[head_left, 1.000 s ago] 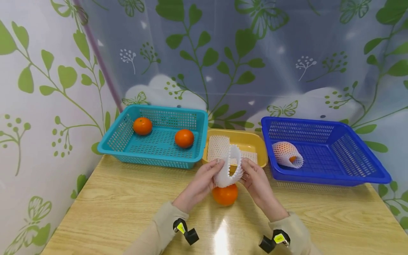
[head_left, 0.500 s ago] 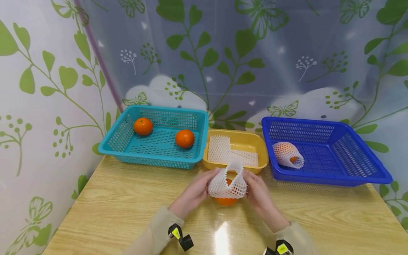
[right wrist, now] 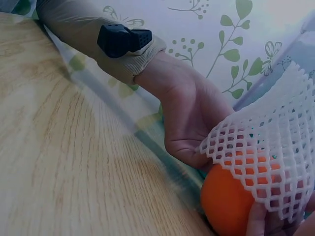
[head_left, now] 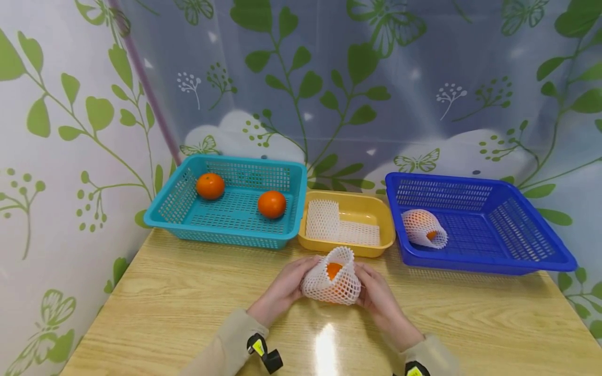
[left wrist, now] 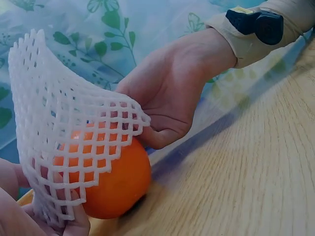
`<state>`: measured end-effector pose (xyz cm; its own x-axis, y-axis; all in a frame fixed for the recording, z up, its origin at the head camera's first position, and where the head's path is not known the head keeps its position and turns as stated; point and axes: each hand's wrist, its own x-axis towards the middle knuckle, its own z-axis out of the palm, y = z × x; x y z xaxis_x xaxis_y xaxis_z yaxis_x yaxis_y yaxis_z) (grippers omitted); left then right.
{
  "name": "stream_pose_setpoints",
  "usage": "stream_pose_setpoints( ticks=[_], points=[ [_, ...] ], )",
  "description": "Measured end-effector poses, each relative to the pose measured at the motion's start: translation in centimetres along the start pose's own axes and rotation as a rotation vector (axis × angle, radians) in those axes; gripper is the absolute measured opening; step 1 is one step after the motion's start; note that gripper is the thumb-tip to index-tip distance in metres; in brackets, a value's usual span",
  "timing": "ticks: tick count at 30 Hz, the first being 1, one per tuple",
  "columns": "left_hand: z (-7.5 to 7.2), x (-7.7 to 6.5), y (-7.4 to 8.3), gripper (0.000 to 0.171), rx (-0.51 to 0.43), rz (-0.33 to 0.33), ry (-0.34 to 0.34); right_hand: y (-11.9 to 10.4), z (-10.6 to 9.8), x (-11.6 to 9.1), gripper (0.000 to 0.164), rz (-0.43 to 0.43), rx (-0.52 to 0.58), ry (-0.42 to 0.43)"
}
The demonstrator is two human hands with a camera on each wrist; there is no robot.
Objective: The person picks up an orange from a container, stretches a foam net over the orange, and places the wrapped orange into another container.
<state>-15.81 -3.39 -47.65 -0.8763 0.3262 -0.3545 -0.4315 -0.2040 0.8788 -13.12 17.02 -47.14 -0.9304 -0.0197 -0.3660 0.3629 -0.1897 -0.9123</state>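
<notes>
A white foam fruit net (head_left: 347, 290) sits over the upper part of an orange (left wrist: 120, 189), whose lower part shows bare in both wrist views. The orange rests on the wooden table, and some of its top shows through the net's open mouth in the head view. My left hand (head_left: 287, 284) grips the net's left side, fingers curled inside and thumb outside. On the opposite side my right hand (head_left: 378, 295) holds the net's edge in the same manner. Some fingertips of both hands are hidden behind the mesh.
A teal basket (head_left: 226, 237) with two bare oranges stands at the back left. The yellow tray (head_left: 362, 206) in the middle holds flat foam nets (head_left: 322, 219). At right, a blue basket (head_left: 489, 261) contains a net-wrapped orange (head_left: 420, 225).
Both hands have come down and nearer with the net. It has gone from above the orange to covering most of it.
</notes>
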Motion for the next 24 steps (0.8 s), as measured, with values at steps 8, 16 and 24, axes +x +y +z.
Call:
stream_pose_setpoints(
  ticks=[8, 16, 24],
  points=[
    [0.3, 0.2, -0.5, 0.047, 0.002, -0.028, 0.056, 0.5, -0.3, 0.3, 0.021, 0.0, 0.004, 0.015],
    [0.8, 0.1, -1.1, 0.042, 0.024, 0.014, 0.114, 1.0, -0.2, 0.5, 0.028, 0.018, -0.023, 0.001],
    [1.4, -0.1, -0.7, 0.036, 0.053, 0.084, 0.163, 0.8, -0.1, 0.6, 0.041, 0.026, 0.011, -0.078]
  ],
)
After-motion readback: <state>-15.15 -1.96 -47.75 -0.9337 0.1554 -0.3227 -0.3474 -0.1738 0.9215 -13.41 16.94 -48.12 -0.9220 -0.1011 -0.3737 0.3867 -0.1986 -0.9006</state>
